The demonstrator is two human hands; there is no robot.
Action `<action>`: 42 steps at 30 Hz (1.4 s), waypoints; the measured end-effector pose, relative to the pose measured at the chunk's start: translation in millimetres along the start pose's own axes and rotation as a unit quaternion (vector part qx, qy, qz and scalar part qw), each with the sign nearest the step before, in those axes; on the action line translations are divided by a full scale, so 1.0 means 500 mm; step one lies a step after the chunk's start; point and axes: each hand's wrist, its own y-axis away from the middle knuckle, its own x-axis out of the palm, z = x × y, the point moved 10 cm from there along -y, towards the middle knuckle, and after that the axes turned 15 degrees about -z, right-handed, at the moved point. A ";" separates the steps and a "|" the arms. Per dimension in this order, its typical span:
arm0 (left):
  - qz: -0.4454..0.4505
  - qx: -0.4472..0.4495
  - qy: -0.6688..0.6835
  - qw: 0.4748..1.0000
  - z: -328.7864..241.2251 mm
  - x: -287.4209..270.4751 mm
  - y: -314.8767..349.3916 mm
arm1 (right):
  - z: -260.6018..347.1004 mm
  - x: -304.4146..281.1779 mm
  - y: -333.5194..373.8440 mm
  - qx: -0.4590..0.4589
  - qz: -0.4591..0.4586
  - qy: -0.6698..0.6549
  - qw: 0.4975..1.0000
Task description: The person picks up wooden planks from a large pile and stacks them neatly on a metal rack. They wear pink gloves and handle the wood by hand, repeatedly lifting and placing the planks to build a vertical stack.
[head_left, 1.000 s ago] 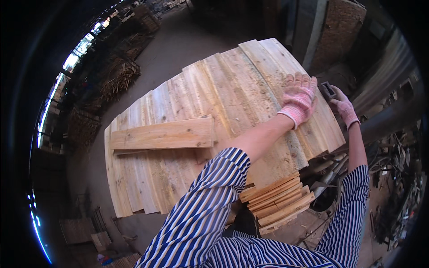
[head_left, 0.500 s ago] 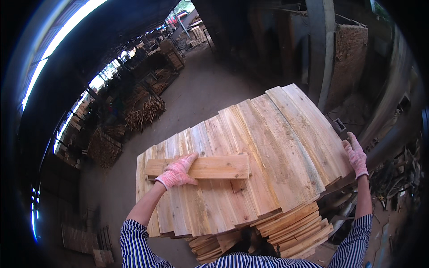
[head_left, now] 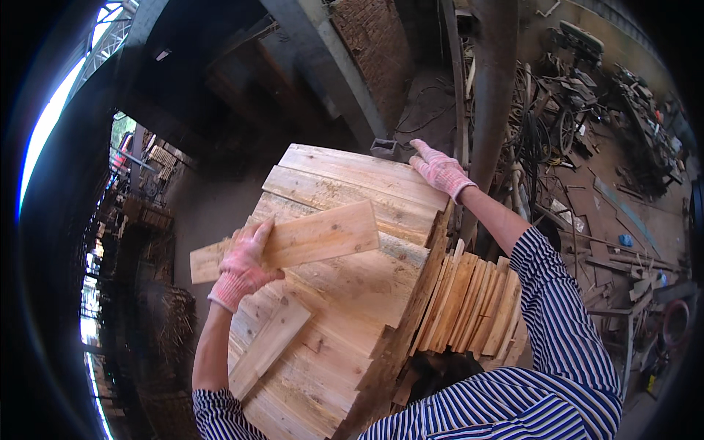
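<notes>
My left hand, in a pink-white knit glove, is closed around a short wooden board held over a stack of wide planks. A second short board lies slantwise on the planks, below that hand. My right hand, gloved alike, rests at the far right corner of the stack, against the end of the outermost plank. Its fingers are stretched out, and nothing shows in its grip; its palm side is hidden.
Close to my body, to the right of the planks, stands a pile of narrow wooden slats. A thick post rises beyond my right hand. Scrap metal, cables and a wheel litter the ground at the right. A brick wall stands at the back.
The view has swung to the right. My left hand has lifted the upper short board, uncovering the second one beneath it. My right hand stays at the outer plank's end.
</notes>
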 end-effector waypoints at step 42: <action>0.084 0.259 0.189 0.944 -0.196 0.230 -0.475 | 0.005 0.097 -0.086 0.017 0.164 -0.316 0.934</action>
